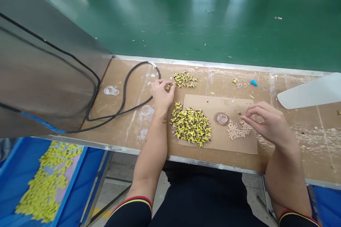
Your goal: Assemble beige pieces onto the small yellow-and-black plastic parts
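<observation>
My left hand (163, 94) is at the left edge of a small group of yellow-and-brown pieces (184, 79), its thumb and forefinger closed around one small yellow piece (167, 87). Below it a larger heap of the same pieces (191, 126) lies partly on a cardboard sheet (221, 143). My right hand (262, 120) is held in a pinch over the sheet's right side; what is between its fingertips is too small to make out. Just beside it are a scatter of tiny pale pieces (237, 131) and a small clear round dish (222, 118).
A black cable (124, 95) loops across the table's left side by a metal cabinet (53, 60). Farther back runs a green belt (186, 25). A white plastic sheet (311, 90) and a blue cap-like piece (253, 83) lie right. A blue bin (93, 163) with yellow pieces stands lower left.
</observation>
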Demonstrator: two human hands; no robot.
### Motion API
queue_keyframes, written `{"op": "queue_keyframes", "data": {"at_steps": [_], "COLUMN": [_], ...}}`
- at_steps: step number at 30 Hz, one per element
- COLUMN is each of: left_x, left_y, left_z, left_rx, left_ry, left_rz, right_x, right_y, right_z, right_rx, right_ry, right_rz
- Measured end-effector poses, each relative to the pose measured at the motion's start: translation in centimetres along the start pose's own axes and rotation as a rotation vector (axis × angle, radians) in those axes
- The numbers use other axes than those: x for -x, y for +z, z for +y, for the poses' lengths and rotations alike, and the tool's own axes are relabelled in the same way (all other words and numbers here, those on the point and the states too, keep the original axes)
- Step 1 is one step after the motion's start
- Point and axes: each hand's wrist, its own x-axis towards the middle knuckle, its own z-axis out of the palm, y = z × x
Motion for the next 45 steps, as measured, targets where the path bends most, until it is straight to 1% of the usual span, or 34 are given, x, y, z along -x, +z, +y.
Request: {"op": "queue_keyframes", "data": {"at_steps": [1, 3, 4, 5, 6, 7, 8, 9, 10, 11, 15, 17, 20, 24, 28, 32, 35, 37, 41, 42, 43, 45], "left_x": [0.0, 0.3, 0.5, 0.7, 0.9, 1.1, 1.2, 1.3, 1.4, 1.4, 1.2, 1.0, 0.8, 0.7, 0.8, 0.7, 0.6, 0.8, 1.5, 1.9, 2.2, 2.9], "left_y": [-0.2, -1.0, -1.6, -2.1, -2.7, -3.3, -3.7, -4.1, -4.4, -4.6, -4.7, -4.6, -4.4, -4.4, -4.6, -5.0, -5.2, -5.2, -4.6, -4.3, -4.0, -3.3], "left_z": [0.1, 0.6, 1.0, 1.4, 1.8, 2.0, 2.2, 2.2, 2.0, 1.8, 0.5, 0.2, 0.3, 0.9, 0.9, 0.6, 0.6, 1.0, 2.5, 2.9, 3.3, 4.1], "left_rx": [-0.008, 0.019, 0.045, 0.073, 0.090, 0.084, 0.062, 0.030, -0.005, -0.039, -0.126, -0.127, -0.087, -0.046, -0.017, 0.045, 0.084, 0.100, 0.169, 0.207, 0.259, 0.390], "left_ry": [0.011, 0.075, 0.125, 0.183, 0.243, 0.304, 0.360, 0.406, 0.441, 0.465, 0.480, 0.465, 0.430, 0.408, 0.389, 0.395, 0.405, 0.397, 0.383, 0.382, 0.378, 0.366], "left_rz": [0.011, 0.042, 0.024, -0.039, -0.146, -0.281, -0.406, -0.506, -0.581, -0.627, -0.719, -0.736, -0.758, -0.807, -0.804, -0.783, -0.736, -0.637, -0.332, -0.287, -0.266, -0.281], "right_x": [0.2, 0.6, 0.8, 0.9, 0.9, 1.0, 1.1, 1.1, 1.2, 1.2, 0.7, 0.2, -0.6, -0.9, -0.4, 0.0, 0.1, 0.1, -0.2, -0.3, -0.3, -0.3], "right_y": [-0.2, -0.3, -0.3, -0.2, 0.0, 0.2, 0.4, 0.7, 0.9, 1.0, 1.2, 1.1, 1.0, 0.9, 0.3, -0.8, -1.0, -0.6, 0.6, 0.9, 1.0, 1.0], "right_z": [0.4, 1.0, 1.4, 1.7, 2.0, 2.3, 2.5, 2.6, 2.7, 2.7, 1.9, 1.3, 0.6, 0.5, 1.0, 1.6, 1.8, 1.8, 1.6, 1.6, 1.7, 1.8], "right_rx": [0.011, 0.043, 0.055, 0.059, 0.054, 0.043, 0.033, 0.027, 0.027, 0.030, 0.032, 0.024, 0.035, 0.035, -0.027, -0.071, -0.087, -0.077, 0.020, 0.049, 0.071, 0.074], "right_ry": [0.045, 0.126, 0.153, 0.168, 0.175, 0.177, 0.179, 0.182, 0.187, 0.194, 0.230, 0.254, 0.298, 0.300, 0.328, 0.322, 0.313, 0.305, 0.304, 0.313, 0.321, 0.325], "right_rz": [-0.045, -0.150, -0.200, -0.244, -0.282, -0.315, -0.342, -0.366, -0.389, -0.409, -0.506, -0.588, -0.657, -0.671, -0.606, -0.526, -0.471, -0.441, -0.360, -0.350, -0.352, -0.390]}}
